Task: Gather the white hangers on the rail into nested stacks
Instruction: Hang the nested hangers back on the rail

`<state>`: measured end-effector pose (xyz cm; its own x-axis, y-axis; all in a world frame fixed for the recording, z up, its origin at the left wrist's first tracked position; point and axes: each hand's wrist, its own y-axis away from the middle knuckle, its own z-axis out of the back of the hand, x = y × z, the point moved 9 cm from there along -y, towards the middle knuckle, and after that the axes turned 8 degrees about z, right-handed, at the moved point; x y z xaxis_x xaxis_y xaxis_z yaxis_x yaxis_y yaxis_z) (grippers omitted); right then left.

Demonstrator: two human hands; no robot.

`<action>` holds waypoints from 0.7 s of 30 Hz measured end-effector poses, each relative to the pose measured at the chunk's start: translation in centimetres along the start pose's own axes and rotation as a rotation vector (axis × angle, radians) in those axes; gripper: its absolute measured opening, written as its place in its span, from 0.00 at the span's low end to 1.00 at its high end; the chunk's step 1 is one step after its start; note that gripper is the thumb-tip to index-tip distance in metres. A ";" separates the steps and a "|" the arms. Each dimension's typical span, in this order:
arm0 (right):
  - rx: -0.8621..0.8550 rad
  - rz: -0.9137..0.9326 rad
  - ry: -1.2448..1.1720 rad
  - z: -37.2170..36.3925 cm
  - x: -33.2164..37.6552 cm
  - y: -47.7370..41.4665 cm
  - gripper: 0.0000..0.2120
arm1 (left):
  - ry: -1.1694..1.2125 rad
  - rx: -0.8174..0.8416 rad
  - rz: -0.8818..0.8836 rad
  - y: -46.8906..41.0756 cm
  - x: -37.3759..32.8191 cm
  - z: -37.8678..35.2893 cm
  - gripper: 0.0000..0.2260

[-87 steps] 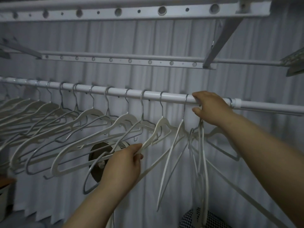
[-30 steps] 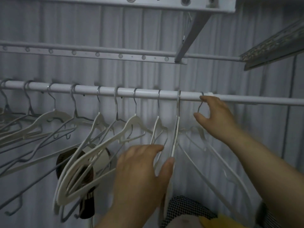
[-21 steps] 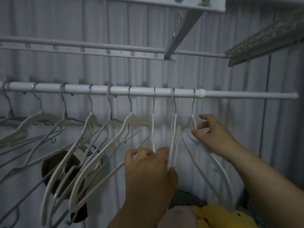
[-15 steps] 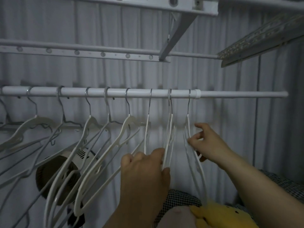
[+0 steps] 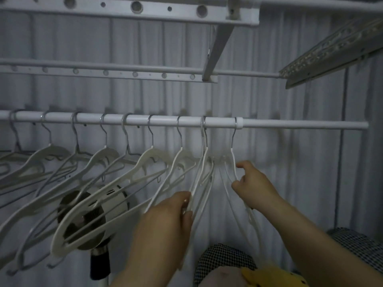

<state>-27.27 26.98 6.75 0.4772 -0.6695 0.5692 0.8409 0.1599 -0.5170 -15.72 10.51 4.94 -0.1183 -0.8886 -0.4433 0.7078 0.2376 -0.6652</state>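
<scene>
Several white hangers hang by metal hooks from a white rail that runs across the view. My left hand pinches the lower arms of a pair of hangers hooked close together near the rail's collar. My right hand grips the arm of the rightmost hanger, which hangs edge-on just to the right of that pair. The hangers to the left are spread apart and slant down to the left.
A round fan on a dark stand sits behind the left hangers. Perforated white bars and a slanted bracket run overhead. A checkered cushion and a yellow soft toy lie below. Pleated curtain fills the back.
My right hand came down off the rail and took the rightmost hanger's arm. My left hand moved right from one hanger's bar to the pair it now pinches.
</scene>
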 end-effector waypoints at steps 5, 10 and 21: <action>0.022 0.032 0.000 1.6 -1.4 -0.1 0.20 | 0.368 0.028 0.263 0.8 1.2 -1.4 0.15; 0.040 0.068 -0.018 2.6 -2.0 0.0 0.19 | 0.855 0.209 0.586 2.1 2.2 -4.9 0.06; 0.095 0.225 0.040 2.5 0.2 0.2 0.21 | 0.920 0.163 0.577 3.1 0.5 -4.6 0.08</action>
<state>-26.37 28.75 8.36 0.6461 -0.6374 0.4199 0.7360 0.3743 -0.5641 -16.79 12.60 -0.16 -0.1657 -0.0117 -0.9861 0.8992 0.4089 -0.1560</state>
